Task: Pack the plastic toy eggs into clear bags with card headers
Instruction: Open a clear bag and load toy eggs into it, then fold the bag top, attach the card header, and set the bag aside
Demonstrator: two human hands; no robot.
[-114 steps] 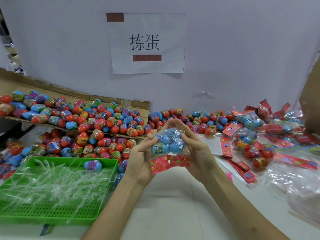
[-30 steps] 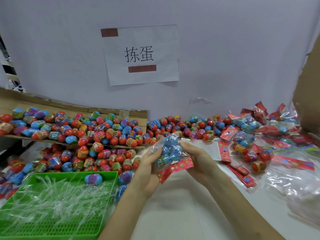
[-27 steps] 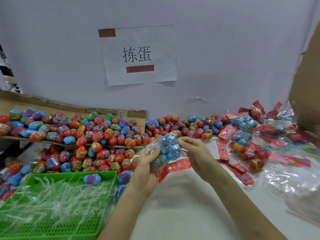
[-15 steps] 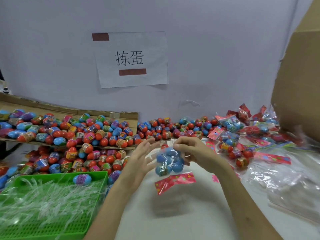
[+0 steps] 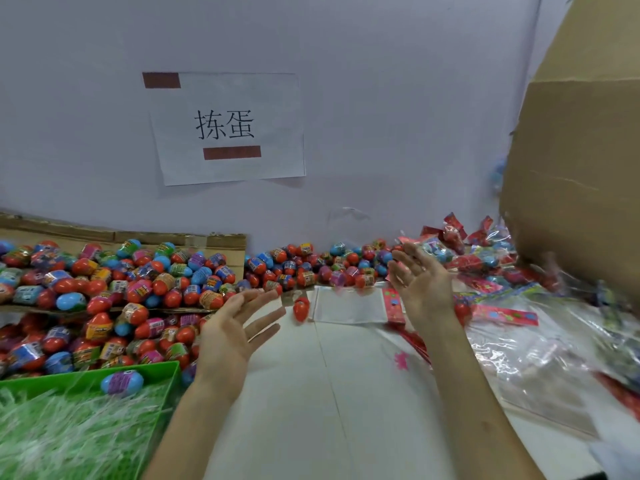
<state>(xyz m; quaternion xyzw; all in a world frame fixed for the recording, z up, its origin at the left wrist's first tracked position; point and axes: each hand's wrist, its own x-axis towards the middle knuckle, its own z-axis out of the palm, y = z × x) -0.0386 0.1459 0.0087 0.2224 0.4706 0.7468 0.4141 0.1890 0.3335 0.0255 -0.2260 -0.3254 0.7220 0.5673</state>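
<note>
My left hand (image 5: 239, 327) and my right hand (image 5: 420, 285) hover above the white table with fingers spread, and neither holds anything. Between them lies an empty clear bag (image 5: 349, 308) with a red card header (image 5: 393, 304); a loose red egg (image 5: 300, 308) sits at its left edge. A heap of red, blue and purple toy eggs (image 5: 138, 271) fills the cardboard trays on the left and runs along the wall (image 5: 311, 268). A blue blur (image 5: 498, 171) shows in the air beside the cardboard box.
A green tray (image 5: 166, 370) at the front left holds clear plastic strips and one blue egg (image 5: 121, 382). A big cardboard box (image 5: 581, 168) stands at the right. Packed bags (image 5: 467, 251) and loose clear bags (image 5: 540, 355) cover the right side of the table.
Both hands held the packed bag of blue eggs; the right hand then took it alone. Now both hands are open and the bag has left them, moving right.
</note>
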